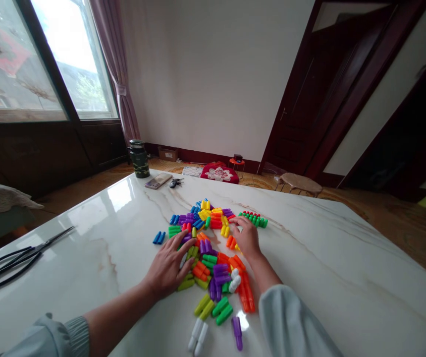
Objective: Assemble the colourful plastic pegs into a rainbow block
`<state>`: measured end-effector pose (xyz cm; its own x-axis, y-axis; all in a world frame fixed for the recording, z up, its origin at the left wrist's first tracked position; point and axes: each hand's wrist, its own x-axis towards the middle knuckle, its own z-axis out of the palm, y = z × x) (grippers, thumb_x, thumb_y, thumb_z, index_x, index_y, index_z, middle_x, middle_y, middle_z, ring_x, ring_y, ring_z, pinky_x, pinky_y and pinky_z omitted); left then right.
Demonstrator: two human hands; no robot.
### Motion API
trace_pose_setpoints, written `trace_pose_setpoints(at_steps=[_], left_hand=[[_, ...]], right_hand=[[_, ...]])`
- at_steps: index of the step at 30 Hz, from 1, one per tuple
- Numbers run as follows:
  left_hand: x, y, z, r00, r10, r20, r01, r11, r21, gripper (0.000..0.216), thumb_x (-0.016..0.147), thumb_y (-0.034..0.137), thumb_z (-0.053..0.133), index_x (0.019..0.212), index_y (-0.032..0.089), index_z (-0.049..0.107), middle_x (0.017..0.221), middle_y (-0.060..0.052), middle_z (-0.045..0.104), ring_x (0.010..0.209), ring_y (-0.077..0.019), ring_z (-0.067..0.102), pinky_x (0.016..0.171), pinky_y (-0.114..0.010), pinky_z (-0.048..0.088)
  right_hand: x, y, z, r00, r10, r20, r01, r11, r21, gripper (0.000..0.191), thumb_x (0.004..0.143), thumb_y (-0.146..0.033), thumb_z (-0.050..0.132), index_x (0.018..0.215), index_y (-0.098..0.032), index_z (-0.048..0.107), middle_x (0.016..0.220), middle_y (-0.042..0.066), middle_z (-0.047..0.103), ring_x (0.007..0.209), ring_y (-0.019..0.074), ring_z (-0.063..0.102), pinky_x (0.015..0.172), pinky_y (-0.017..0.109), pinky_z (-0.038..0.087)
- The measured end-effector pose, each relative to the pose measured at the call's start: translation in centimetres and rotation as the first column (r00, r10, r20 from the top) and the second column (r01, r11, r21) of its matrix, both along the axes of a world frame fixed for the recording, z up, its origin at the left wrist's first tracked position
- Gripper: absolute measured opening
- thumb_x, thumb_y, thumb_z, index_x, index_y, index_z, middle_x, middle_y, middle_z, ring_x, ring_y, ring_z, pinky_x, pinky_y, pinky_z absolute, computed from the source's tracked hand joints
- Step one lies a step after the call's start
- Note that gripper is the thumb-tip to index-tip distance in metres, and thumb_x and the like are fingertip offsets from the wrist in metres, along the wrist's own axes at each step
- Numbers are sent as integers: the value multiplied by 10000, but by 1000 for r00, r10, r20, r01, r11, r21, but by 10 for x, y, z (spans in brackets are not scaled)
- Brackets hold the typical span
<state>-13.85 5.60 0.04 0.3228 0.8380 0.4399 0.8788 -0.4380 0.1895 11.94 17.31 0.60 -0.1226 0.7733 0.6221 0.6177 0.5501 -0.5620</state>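
Centrally on the marble surface point(309, 258): pile of coloured blocks point(213, 223). Left grip point(168, 267) wide, flat on pile's left edge. Right grip point(248, 238) bent over blocks beside green row point(253, 219); hold unclear.

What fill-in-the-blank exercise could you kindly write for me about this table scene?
1. The black scissors lie to the ____ of the left hand.
2. The studded strip beside the right hand is ____ with red tips.
3. The pair of blocks next to the lone purple block is ____.
Missing words: left; green; white.
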Motion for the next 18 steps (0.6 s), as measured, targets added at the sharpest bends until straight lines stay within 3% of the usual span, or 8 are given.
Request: trace_pose_setpoints(at_steps=[4, 8, 11, 13, 15, 16, 18], left_hand=[[0, 1, -1, 1000, 1, 11, -1, 1000, 1, 476, 922, 408, 458, 1374, 264, 488, 1480, -102, 400, 1317, -315, 422, 1076, -508, 393], [-1, 1, -3, 1000, -2, 7, 1, 1000, 12, 475, 921, 411, 463, 1370, 260, 492, 1470, -110, 411, 1314, -322, 424, 1065, -514, 401], [-1, 1, -3, 1000, -10, 16, 9, 1000, 27, 476, 917, 408, 470, 1371, 268, 490, 1458, -108, 426, 1306, -325, 431, 1055, -520, 407], [-1, 1, -3, 1000, -12, 23, 11, 999, 37, 471, 917, 407, 470, 1368, 272, 493, 1453, -105, 432, 1306, -320, 431, 1055, -517, 408], [0, 1, -2, 1000, -11, 26, 10, 999, 35, 461, 920, 408, 463, 1359, 273, 502, 1457, -101, 427, 1307, -314, 431, 1058, -513, 405], [0, 1, -2, 1000, -12, 26, 11, 999, 30, 456, 920, 410, 459, 1353, 273, 508, 1462, -98, 423, 1308, -312, 430, 1061, -511, 403], [0, 1, -2, 1000, -13, 22, 13, 1000, 15, 456, 921, 413, 456, 1350, 270, 511, 1470, -96, 414, 1312, -312, 426, 1068, -510, 397]], right_hand=[[-41, 12, 18, 909, 258, 326, -255, 965, -54, 493, 709, 42, 435, 1059, -207, 678, 1133, 56, 672, 1103, 189, 561, 966, 334, 438], [-63, 20, 27, 760, 205, 617, -175, 978, -109, 344, 792, -1, 460, 960, -207, 678, 1055, 73, 657, 1008, 198, 585, 790, 285, 476], [-67, 20, 30, 740, 149, 656, -124, 989, -85, 245, 809, -38, 510, 876, -213, 668, 998, 69, 644, 964, 199, 590, 719, 259, 462], [-64, 15, 30, 828, 151, 540, -146, 988, -53, 177, 811, -81, 559, 867, -215, 659, 970, 57, 647, 942, 194, 595, 737, 260, 465], [-53, 6, 26, 954, 111, 278, -123, 992, 27, 120, 837, -163, 578, 919, -212, 650, 959, 52, 652, 903, 185, 602, 772, 273, 472], [-44, 2, 23, 993, 54, 107, -62, 996, 71, 123, 855, -216, 570, 953, -205, 644, 955, 55, 655, 875, 183, 604, 778, 283, 476], [-18, -6, 12, 971, -124, -206, 148, 983, 105, 208, 875, -318, 536, 992, -180, 638, 937, 73, 661, 814, 189, 602, 757, 305, 482]])
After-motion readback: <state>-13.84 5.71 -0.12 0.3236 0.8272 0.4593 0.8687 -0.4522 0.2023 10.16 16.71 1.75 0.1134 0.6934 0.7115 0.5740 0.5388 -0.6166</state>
